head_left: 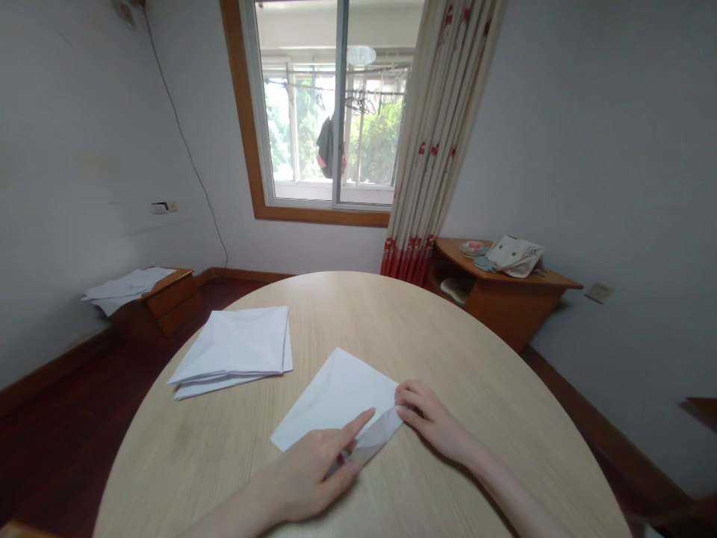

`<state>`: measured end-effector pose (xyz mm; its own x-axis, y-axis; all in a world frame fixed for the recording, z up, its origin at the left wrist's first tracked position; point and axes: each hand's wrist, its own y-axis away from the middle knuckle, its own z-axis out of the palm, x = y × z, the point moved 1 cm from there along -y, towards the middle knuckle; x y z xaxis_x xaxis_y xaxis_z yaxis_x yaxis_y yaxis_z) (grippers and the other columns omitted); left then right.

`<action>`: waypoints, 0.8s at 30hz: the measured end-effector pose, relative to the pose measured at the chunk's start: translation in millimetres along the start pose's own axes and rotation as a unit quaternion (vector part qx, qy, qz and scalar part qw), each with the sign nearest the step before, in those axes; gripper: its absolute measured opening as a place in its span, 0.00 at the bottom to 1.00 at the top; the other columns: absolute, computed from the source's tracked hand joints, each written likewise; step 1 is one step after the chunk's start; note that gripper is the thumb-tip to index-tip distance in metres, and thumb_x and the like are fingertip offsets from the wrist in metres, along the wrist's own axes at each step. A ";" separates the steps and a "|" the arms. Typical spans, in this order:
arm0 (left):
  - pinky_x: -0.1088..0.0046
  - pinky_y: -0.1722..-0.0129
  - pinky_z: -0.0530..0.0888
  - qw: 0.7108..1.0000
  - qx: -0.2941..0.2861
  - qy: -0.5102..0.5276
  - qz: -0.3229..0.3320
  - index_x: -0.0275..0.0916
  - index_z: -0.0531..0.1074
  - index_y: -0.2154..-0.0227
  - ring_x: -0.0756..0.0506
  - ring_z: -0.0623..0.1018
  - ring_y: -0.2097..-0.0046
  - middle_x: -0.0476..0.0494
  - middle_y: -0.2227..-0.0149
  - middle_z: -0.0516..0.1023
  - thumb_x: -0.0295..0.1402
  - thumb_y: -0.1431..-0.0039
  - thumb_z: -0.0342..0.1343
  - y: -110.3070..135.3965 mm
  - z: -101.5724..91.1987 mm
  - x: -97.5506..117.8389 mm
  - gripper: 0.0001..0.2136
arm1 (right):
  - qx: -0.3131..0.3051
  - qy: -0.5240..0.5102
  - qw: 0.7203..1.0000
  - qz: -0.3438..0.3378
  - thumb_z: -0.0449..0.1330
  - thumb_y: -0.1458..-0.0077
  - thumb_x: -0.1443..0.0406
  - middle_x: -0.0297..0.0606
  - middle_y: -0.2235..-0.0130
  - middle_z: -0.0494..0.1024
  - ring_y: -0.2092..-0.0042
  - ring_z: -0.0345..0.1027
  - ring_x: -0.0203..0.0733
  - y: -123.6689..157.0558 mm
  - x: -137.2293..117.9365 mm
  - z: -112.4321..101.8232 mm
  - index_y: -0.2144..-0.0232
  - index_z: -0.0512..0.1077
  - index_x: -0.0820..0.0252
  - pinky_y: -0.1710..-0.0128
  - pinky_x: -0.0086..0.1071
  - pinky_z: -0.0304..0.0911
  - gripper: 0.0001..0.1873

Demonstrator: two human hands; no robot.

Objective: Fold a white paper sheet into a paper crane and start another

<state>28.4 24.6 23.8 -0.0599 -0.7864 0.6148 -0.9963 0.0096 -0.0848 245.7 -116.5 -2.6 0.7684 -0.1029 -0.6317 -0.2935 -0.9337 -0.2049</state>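
Observation:
A white sheet of paper (341, 392) lies on the round table in front of me, turned at an angle, with a flap raised or folded along its near right edge. My left hand (314, 471) is at the near edge, its index finger stretched over the paper. The left thumb is lower, by the flap, and its other fingers are partly hidden. At the right corner, my right hand (429, 415) pinches the paper between thumb and fingers. To the left sits a stack of folded white paper (235, 340), apart from both hands.
The round wooden table (476, 359) fills the foreground. A low cabinet (168, 302) with papers (131, 288) stands at the left wall. At the right, a corner desk (498, 299) bears a cloth bag (515, 255). A curtain (431, 142) hangs by the window.

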 end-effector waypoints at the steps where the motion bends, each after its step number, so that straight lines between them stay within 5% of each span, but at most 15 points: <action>1: 0.69 0.58 0.69 1.000 -0.003 0.013 -0.013 0.48 0.41 0.35 0.44 0.74 0.60 0.44 0.54 0.75 0.34 0.36 0.45 0.7 -0.3 1.8 0.29 | 0.000 0.021 1.000 0.002 0.49 0.38 0.59 0.36 0.63 0.71 0.56 0.63 0.44 0.0 0.9 1.8 0.72 0.66 0.56 0.52 0.41 0.54 0.13; 8: 0.72 0.55 0.70 0.994 -0.027 0.104 0.002 0.45 0.60 0.41 0.44 0.73 0.55 0.43 0.51 0.72 0.31 0.42 0.50 1.5 -0.8 11.3 0.24 | -0.010 0.081 0.997 0.015 0.46 0.36 0.62 0.33 0.64 0.70 0.58 0.62 0.42 1.0 -2.2 10.5 0.70 0.62 0.55 0.51 0.44 0.48 0.11; 12: 0.73 0.60 0.72 0.983 -0.026 0.174 0.054 0.40 0.66 0.46 0.46 0.75 0.63 0.42 0.60 0.74 0.43 0.43 0.54 -0.5 0.3 10.8 0.23 | -0.017 0.073 0.997 0.008 0.46 0.37 0.63 0.33 0.65 0.70 0.58 0.62 0.42 2.4 -12.0 13.1 0.70 0.61 0.55 0.51 0.43 0.49 0.10; 16: 0.73 0.66 0.69 0.979 0.012 0.170 0.112 0.39 0.72 0.50 0.47 0.71 0.70 0.42 0.67 0.74 0.61 0.42 0.40 -1.5 -1.3 8.8 0.34 | -0.041 0.051 0.998 -0.018 0.48 0.37 0.63 0.32 0.64 0.69 0.58 0.62 0.40 4.1 -23.3 16.5 0.71 0.61 0.55 0.49 0.43 0.48 0.09; 24: 0.76 0.69 0.65 0.979 0.044 0.174 0.091 0.35 0.79 0.63 0.48 0.71 0.71 0.42 0.72 0.73 0.59 0.38 0.35 -6.6 2.0 -5.2 0.35 | -0.088 0.001 0.994 -0.056 0.53 0.41 0.67 0.31 0.64 0.69 0.56 0.62 0.38 5.0 -40.0 23.4 0.72 0.61 0.56 0.46 0.41 0.46 0.07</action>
<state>35.4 27.3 19.6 -0.2689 -0.5177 0.8122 -0.9589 0.0643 -0.2765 200.2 -109.1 4.2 0.7918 0.0056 -0.6108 -0.1009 -0.9850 -0.1398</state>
